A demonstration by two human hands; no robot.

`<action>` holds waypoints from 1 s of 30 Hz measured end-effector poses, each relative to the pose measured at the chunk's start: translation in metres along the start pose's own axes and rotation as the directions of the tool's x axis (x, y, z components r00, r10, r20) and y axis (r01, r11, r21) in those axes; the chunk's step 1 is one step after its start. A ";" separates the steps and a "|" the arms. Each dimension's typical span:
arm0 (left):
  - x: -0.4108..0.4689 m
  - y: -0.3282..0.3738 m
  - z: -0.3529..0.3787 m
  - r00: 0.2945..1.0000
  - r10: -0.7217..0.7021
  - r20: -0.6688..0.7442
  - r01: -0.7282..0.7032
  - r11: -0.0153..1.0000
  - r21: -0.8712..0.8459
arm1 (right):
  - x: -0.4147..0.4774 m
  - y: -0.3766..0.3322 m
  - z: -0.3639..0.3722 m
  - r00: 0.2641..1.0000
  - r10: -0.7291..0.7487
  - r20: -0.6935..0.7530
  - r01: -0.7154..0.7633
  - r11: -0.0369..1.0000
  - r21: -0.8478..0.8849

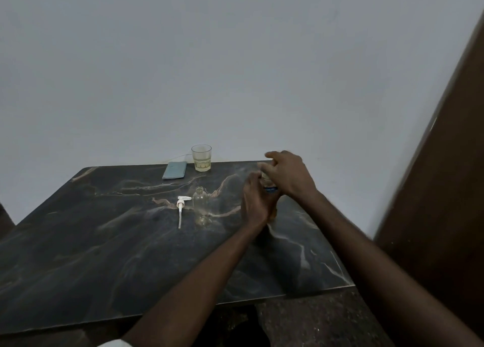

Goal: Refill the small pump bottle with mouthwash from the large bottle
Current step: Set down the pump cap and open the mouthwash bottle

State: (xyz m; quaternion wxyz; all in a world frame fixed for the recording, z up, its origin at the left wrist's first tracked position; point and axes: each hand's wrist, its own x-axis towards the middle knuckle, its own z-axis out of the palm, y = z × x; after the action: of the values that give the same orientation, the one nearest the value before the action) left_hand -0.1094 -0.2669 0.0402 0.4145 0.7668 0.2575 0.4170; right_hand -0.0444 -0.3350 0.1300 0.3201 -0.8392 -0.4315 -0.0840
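**Both hands on the large bottle at the right of the surface**

The left hand (255, 202) wraps the side of the large bottle (269, 185), its fingers curled around the body. The right hand (286, 172) sits over the bottle's top, fingers bent down around the cap area; the bottle is mostly hidden and blurred between them. The small pump bottle (200, 205), clear and uncapped, stands upright on the dark marble surface (104, 242), left of the hands. Its white pump head (181, 208) lies flat just beside it. At the far edge stand a glass (201, 157) holding pale liquid and a grey-blue booklet (174, 170).
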 end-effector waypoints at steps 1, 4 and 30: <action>0.001 -0.002 0.002 1.000 0.004 -0.021 -0.004 1.000 -0.018 | 0.004 -0.004 0.003 0.999 -0.014 0.040 0.019 0.991 -0.130; 0.004 0.001 0.001 0.999 0.019 -0.029 -0.021 0.997 -0.071 | 0.010 -0.011 0.012 0.999 -0.021 0.046 0.038 0.903 -0.428; 0.008 -0.013 0.005 1.000 0.030 -0.002 -0.029 0.987 -0.161 | 0.032 0.015 -0.005 0.909 -0.267 0.322 0.413 0.691 -0.593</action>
State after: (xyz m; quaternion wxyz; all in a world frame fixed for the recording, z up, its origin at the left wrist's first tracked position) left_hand -0.1015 -0.2566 0.0309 0.4689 0.7347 0.2116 0.4423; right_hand -0.0125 -0.3228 0.1405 -0.0591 -0.8061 -0.5550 -0.1969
